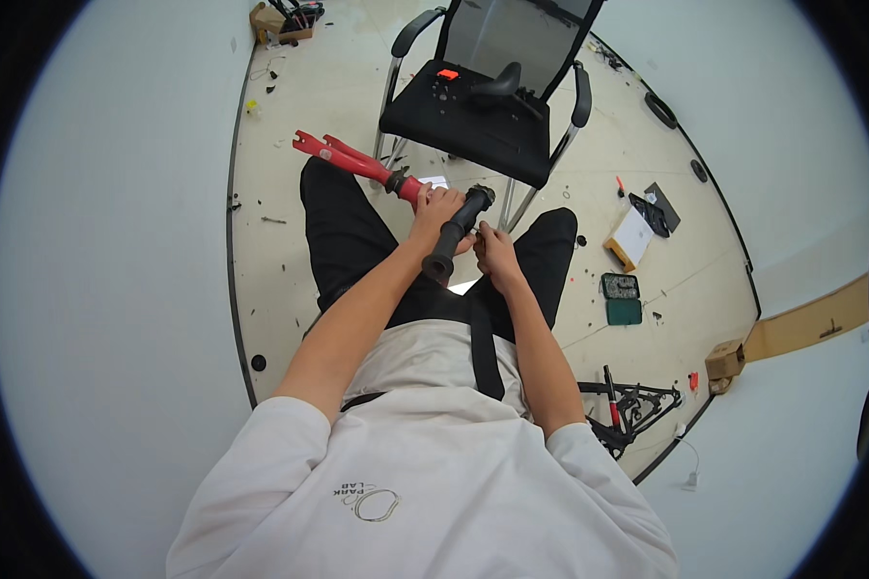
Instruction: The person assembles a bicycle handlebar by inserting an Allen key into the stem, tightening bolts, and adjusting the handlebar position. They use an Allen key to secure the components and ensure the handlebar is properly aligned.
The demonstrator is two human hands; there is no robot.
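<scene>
A red bicycle fork [343, 154] lies across above my thighs, its two forked legs pointing to the far left. My left hand [436, 214] is wrapped round its tube end. Beside that hand a black bar with a flanged rubber grip [447, 241] runs toward me; its far end, a dark clamp-like part [481, 196], is next to the fork's tube. My right hand [495, 254] is closed in a pinch just right of the bar. Whatever sits between its fingertips is too small to make out. The joint between bar and fork is partly hidden by my left hand.
Ahead stands a black office chair [468, 121] with a bicycle saddle [498, 81] and small parts on its seat. To the right on the floor are an open green case [623, 299], a white box [630, 238] and a black bicycle frame [632, 410]. A cardboard box [290, 24] stands far left.
</scene>
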